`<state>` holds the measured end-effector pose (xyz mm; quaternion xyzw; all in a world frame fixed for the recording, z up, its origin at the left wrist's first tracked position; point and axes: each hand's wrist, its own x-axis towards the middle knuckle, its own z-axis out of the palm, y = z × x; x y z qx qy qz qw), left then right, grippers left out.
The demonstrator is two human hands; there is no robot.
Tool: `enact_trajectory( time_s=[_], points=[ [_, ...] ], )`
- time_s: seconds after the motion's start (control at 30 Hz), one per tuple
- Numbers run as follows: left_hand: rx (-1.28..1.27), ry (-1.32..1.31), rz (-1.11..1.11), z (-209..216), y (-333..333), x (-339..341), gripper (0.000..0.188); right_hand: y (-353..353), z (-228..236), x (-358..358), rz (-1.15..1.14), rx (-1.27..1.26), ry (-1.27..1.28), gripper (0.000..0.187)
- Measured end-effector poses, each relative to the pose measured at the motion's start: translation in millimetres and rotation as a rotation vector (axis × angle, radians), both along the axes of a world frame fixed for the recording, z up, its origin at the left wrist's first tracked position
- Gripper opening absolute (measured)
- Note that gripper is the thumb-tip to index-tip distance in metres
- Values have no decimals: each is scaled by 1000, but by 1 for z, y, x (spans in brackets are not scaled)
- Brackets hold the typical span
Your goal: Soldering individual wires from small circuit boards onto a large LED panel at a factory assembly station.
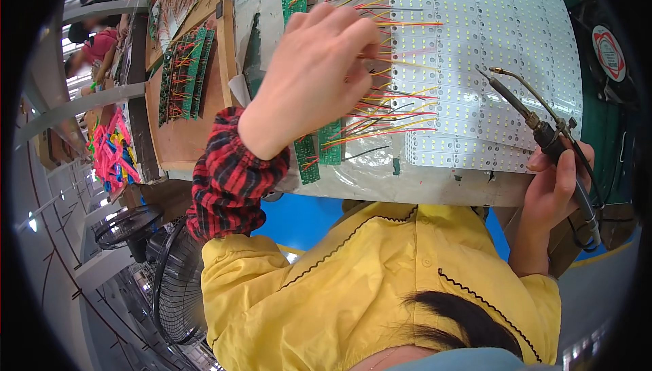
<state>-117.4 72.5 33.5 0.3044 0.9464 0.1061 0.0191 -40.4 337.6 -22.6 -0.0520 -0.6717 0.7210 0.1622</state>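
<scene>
My left hand (316,72) is over green circuit boards (331,141) with red, yellow and black wires (401,126) sticking out to the right. Its fingers are curled in among the wires, and whatever lies between the fingertips is hidden. A soldering iron (526,112) with a thin curved feed tube is gripped in my right hand (555,184), its tip pointing up and left above a white LED panel (489,45). The wire ends reach over the left part of this panel, which carries rows of small yellowish LEDs.
More wired green boards (187,76) lie on a brown board to the left. Beyond are a heap of pink and blue pieces (112,150) and other people (102,52). A black fan (180,283) stands at lower left. A round-labelled black object (608,52) is at far right.
</scene>
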Motion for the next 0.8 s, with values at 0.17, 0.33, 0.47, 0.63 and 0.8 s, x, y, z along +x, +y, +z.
enact_trajectory(
  time_s=[0.17,0.33,0.47,0.63,0.8],
  points=[
    [184,28,-64,-23,16,-3,24,1,-1,1,-1,2,6,24],
    [274,-53,-19,-27,27,-4,15,1,-2,0,4,-1,7,23],
    [427,-110,38,-33,32,3,9,2,-2,1,9,-11,17,23],
    [485,-279,187,-35,31,12,8,-2,3,3,32,30,-68,19],
    [670,-371,295,-46,35,13,8,-11,13,-4,91,81,-65,16]
  ],
)
